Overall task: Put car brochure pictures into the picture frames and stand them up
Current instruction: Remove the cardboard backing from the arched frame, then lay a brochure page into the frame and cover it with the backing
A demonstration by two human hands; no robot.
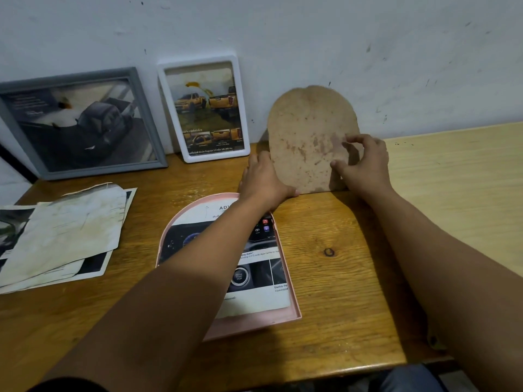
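A brown arch-shaped backing board (307, 131) stands on its lower edge on the wooden table (334, 278), leaning toward the wall. My left hand (261, 179) grips its lower left edge, and my right hand (363, 162) pinches its right side. In front of it a pink arch-shaped frame (294, 314) lies flat with a car-dashboard brochure picture (254, 281) in it, partly under my left forearm. A white frame (205, 108) holding a yellow-truck picture and a grey frame (79, 123) holding a grey-truck picture lean against the wall at the back left.
Several loose, stained brochure pages (59, 236) lie in a pile at the left of the table. A lighter wooden surface (458, 188) adjoins the table on the right. The white wall (339, 46) runs close behind everything.
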